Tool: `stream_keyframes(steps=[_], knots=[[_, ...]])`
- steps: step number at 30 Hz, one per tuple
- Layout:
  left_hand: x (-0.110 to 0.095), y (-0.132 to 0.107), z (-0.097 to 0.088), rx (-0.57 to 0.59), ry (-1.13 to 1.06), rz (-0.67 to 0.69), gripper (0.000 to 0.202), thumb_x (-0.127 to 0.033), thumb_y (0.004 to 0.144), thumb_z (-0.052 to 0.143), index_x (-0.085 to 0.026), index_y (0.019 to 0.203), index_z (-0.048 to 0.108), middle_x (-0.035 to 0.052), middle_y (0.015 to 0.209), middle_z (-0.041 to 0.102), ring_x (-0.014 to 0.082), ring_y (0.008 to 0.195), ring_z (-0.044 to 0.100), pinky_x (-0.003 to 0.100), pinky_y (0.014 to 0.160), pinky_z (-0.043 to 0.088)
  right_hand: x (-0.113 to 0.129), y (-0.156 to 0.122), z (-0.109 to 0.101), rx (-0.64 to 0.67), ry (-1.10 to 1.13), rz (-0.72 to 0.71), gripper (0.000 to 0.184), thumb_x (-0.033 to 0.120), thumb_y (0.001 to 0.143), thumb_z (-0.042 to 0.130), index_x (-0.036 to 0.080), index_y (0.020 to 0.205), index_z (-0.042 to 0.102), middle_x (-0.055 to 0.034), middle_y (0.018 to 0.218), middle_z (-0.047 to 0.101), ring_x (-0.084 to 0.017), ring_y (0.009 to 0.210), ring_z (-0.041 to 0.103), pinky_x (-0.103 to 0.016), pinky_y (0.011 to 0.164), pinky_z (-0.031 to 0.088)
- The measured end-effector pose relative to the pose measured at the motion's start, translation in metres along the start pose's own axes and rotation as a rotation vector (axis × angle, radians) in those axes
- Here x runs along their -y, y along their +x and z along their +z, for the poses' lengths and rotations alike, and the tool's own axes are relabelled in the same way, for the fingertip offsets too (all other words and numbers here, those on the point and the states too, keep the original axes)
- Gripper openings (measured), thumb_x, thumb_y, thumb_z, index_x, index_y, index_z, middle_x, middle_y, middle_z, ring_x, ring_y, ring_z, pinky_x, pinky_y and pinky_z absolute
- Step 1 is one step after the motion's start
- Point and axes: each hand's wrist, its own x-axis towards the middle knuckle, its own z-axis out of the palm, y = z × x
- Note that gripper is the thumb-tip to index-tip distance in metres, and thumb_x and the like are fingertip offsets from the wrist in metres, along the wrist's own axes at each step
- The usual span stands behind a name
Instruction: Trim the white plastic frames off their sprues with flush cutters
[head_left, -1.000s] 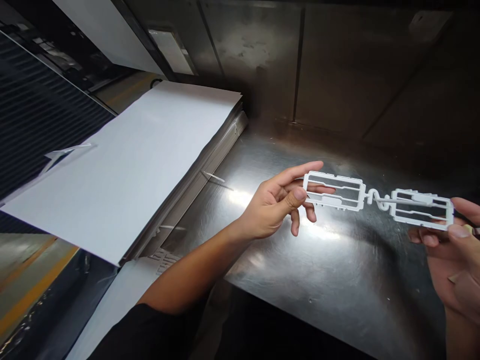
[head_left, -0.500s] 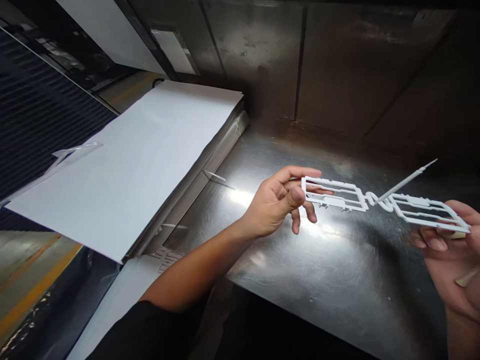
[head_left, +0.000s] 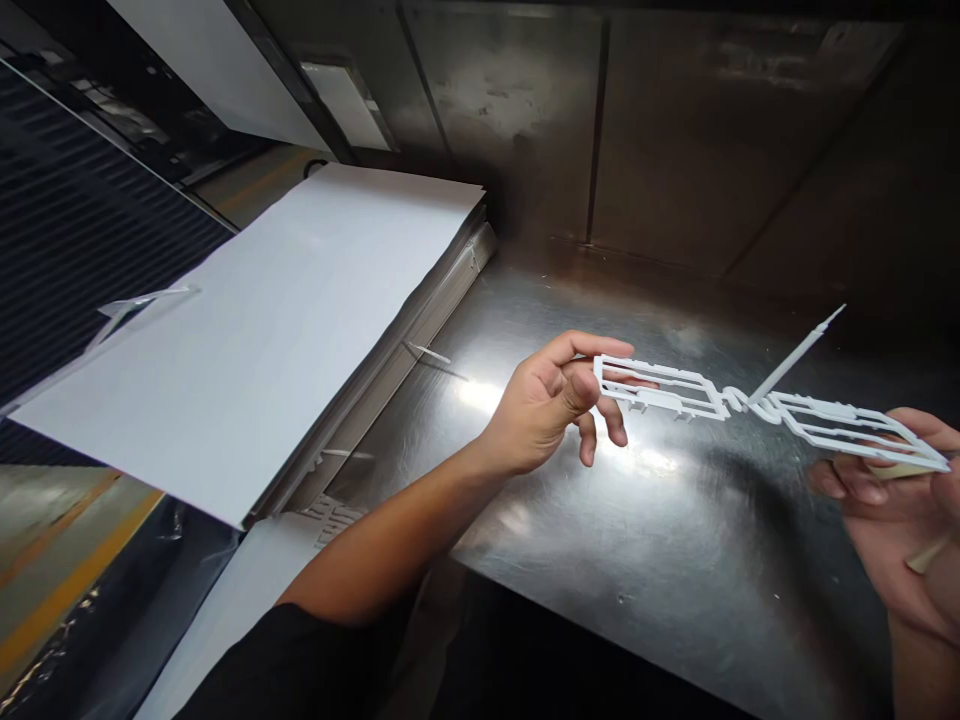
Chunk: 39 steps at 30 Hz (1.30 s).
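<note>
A white moulded plastic piece is held level above the metal bench, between my two hands. It has a left slotted frame [head_left: 651,398], a right slotted frame [head_left: 847,411] and a curved runner [head_left: 766,411] joining them. From the runner a thin tapered sprue [head_left: 791,366] sticks up and leans right. My left hand [head_left: 541,410] pinches the left frame's outer end between thumb and fingers, its lower fingers loose. At the picture's right edge, my right hand [head_left: 881,545] grips the right frame's outer end. A beige stick-like thing [head_left: 928,552] shows at its palm, mostly hidden.
Left on the metal bench [head_left: 660,540] lies a stack of large white sheets [head_left: 285,300], with a clear plastic scrap [head_left: 142,300] at its edge. More white moulded parts [head_left: 330,520] lie beside my forearm. A metal wall [head_left: 510,120] stands behind.
Both hands and the plastic piece have shifted slightly left. The right frame's outer end has tipped down a little, and the sprue's tip has moved left and up.
</note>
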Motion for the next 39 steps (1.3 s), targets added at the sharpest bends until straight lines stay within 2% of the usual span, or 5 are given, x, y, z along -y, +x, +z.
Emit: stream_keyframes(steps=[4,12,25,31,39], knots=[[-0.002,0.005,0.000,-0.121,-0.032,-0.061,0.066,-0.074,0.101,0.086,-0.018,0.133,0.070,0.0077,0.103,0.083,0.0193,0.065,0.080,0.021,0.038,0.056,0.001,-0.008,0.016,0.065,0.031,-0.044,0.044,0.049,0.082,0.116,0.026,0.111,0.092,-0.0096,0.075,0.066,-0.024,0.064,0.057,-0.047,0.063,0.057],[-0.008,0.015,-0.002,-0.358,-0.103,-0.129,0.042,-0.050,0.101,0.079,-0.014,0.123,0.077,0.0044,0.090,0.081,0.0175,0.055,0.072,0.023,0.034,0.050,-0.007,-0.028,0.040,0.279,0.031,-0.099,0.041,0.043,0.092,0.112,0.026,0.115,0.083,-0.0049,0.095,0.073,-0.022,0.080,0.071,-0.034,0.072,0.066],[-0.009,0.017,-0.001,-0.383,-0.123,-0.144,0.038,-0.043,0.114,0.059,-0.013,0.125,0.078,0.0056,0.089,0.081,0.0171,0.053,0.071,0.023,0.034,0.048,-0.005,-0.036,0.037,0.333,-0.007,-0.150,0.039,0.036,0.093,0.112,0.029,0.117,0.082,-0.0066,0.104,0.074,-0.027,0.095,0.077,-0.033,0.077,0.070],[-0.007,0.017,0.002,-0.417,-0.116,-0.187,0.053,-0.065,0.116,0.064,-0.016,0.132,0.073,0.0054,0.092,0.080,0.0159,0.056,0.072,0.021,0.034,0.045,-0.002,-0.037,0.042,0.306,-0.037,-0.138,0.040,0.040,0.091,0.114,0.029,0.113,0.082,-0.0050,0.102,0.075,-0.025,0.091,0.076,-0.032,0.078,0.069],[0.005,0.020,0.003,-0.458,-0.059,-0.205,0.062,-0.076,0.101,0.083,-0.020,0.119,0.063,0.0097,0.108,0.080,0.0215,0.087,0.080,0.025,0.056,0.066,-0.033,-0.058,0.068,0.389,-0.459,-0.383,0.021,0.022,0.105,0.096,0.027,0.108,0.076,-0.0030,0.100,0.074,-0.022,0.087,0.074,-0.032,0.076,0.061]])
